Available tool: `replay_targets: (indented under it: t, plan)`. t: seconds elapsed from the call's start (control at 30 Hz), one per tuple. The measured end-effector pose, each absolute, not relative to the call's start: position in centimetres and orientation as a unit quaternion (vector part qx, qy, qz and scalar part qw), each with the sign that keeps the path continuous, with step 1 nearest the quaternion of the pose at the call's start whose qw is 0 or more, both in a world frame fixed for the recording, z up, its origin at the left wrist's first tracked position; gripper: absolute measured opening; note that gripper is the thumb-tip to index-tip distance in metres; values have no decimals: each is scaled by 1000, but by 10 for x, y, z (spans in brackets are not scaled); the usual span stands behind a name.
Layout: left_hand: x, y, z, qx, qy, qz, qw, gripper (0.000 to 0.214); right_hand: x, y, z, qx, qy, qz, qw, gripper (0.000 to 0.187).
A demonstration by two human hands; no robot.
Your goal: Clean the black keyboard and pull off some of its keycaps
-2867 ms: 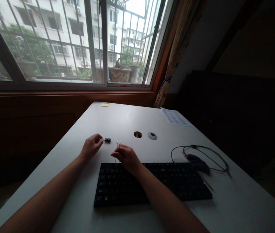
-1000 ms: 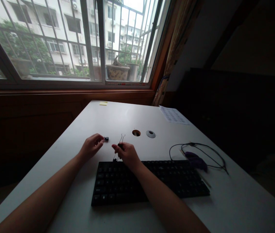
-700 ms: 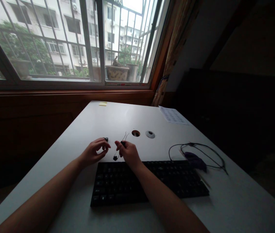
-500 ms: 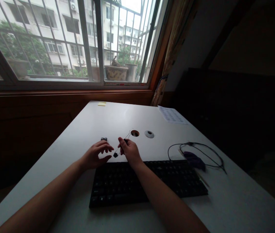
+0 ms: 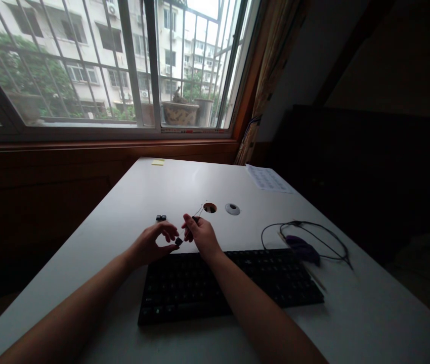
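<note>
In my right hand, closed around its dark handle, is a wire keycap puller. Its thin wire loops stick out at both ends. At the lower wire end sits a small black keycap. My left hand has its thumb and a fingertip at this keycap, pinching it from the left. Both hands hover over the back edge of a black keyboard. Just beyond the left hand, a few loose black keycaps rest on the white desk.
A round cable hole and its grey cover lie beyond the hands. To the right are a coiled black cable and a dark purple cloth-like item. A printed sheet and yellow sticky notes lie at the far edge.
My left thumb and fingertip have closed in on the keycap at the puller's end. The right hand keeps its hold on the puller. The view has shifted slightly.
</note>
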State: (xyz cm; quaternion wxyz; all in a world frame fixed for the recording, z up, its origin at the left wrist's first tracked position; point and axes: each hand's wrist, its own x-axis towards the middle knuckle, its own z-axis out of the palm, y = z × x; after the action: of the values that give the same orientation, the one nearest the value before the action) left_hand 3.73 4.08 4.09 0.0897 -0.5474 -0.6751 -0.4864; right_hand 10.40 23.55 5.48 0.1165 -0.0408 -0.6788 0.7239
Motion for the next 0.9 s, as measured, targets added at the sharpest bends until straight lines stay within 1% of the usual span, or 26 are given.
replay_targets:
  t: [0.17, 0.37, 0.73, 0.9]
  plan:
    - [38, 43, 41, -545, -659, -513, 75, 35, 105, 234, 57, -48, -673, 729, 114, 62]
    - [35, 44, 40, -539, -666, -515, 34, 20, 105, 233, 59, -46, -669, 735, 104, 61]
    - [32, 41, 36, -477, -662, -576, -42, 22, 104, 234, 57, -54, -651, 751, 95, 62]
    - [28, 40, 31, -457, -645, -606, -88, 22, 105, 233, 59, -54, -643, 754, 121, 62]
